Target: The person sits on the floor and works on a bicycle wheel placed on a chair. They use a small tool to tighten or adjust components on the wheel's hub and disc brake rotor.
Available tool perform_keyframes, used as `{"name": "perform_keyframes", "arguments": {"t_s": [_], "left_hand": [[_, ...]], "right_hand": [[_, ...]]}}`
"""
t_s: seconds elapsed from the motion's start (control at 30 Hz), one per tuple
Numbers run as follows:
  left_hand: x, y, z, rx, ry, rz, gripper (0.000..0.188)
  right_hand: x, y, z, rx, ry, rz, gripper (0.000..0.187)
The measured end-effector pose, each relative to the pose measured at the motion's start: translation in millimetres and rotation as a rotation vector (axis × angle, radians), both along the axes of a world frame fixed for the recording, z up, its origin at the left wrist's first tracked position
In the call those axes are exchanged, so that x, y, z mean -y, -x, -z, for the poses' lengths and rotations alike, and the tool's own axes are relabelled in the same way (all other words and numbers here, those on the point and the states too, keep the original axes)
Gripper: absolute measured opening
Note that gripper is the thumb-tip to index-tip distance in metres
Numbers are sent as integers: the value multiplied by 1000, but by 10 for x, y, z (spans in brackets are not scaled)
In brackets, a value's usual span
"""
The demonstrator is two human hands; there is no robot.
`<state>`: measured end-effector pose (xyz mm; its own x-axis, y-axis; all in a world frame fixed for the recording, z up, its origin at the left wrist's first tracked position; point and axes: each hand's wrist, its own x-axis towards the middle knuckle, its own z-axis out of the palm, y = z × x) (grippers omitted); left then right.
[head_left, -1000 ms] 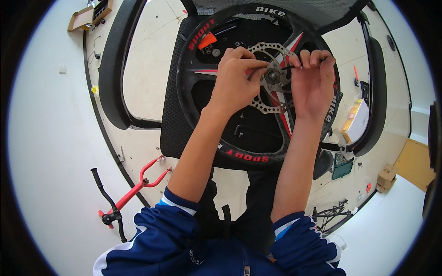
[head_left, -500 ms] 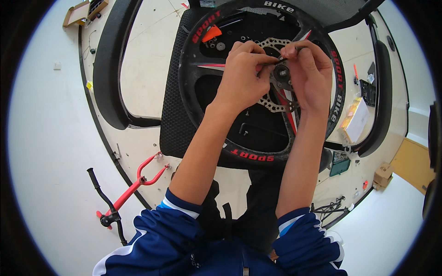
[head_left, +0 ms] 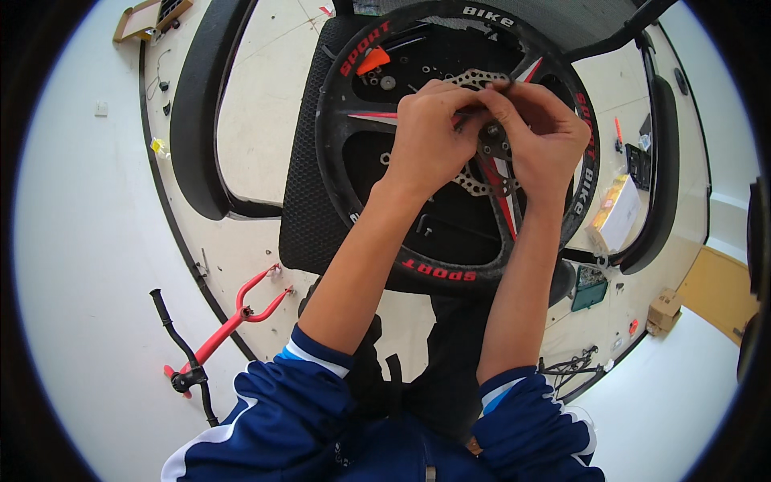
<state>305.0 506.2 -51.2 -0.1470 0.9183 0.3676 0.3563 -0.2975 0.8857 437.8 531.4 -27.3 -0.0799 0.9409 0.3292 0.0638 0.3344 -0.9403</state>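
A black bicycle wheel [head_left: 331, 153] with red and white lettering lies flat on a black chair seat [head_left: 299, 201]. A perforated silver brake disc [head_left: 475, 187] shows around its hub [head_left: 493, 131]. Over the far side of the hub, my left hand [head_left: 430, 136] is closed in a pinch; whatever its fingertips hold is hidden. Beside it, my right hand [head_left: 548, 136] has its fingers curled around a thin dark rod [head_left: 504, 82], mostly covered, and its thumb meets the left fingertips.
Through the spokes show washers [head_left: 388, 83], an orange piece [head_left: 373, 61] and a small bolt [head_left: 428, 231]. Black armrests [head_left: 197, 120] flank the wheel. On the floor are a red fork with handlebar [head_left: 217, 337], a white box [head_left: 617, 213], a green tray [head_left: 590, 287] and cardboard boxes [head_left: 665, 309].
Both hands have drawn together over the hub, and the right thumb now reaches the left fingertips. The dark rod is more hidden than before. The view has shifted slightly.
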Motion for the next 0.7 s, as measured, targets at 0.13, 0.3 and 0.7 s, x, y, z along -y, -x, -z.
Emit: {"name": "perform_keyframes", "arguments": {"t_s": [0.13, 0.3, 0.7], "left_hand": [[-41, 15, 21, -97, -90, 44, 22], [-76, 49, 79, -214, -175, 85, 23], [-55, 56, 4, -26, -46, 41, 22]], "right_hand": [[16, -88, -82, 40, 47, -42, 20], [-8, -129, -37, 101, 29, -13, 20], [-31, -52, 25, 29, -40, 21, 29]]}}
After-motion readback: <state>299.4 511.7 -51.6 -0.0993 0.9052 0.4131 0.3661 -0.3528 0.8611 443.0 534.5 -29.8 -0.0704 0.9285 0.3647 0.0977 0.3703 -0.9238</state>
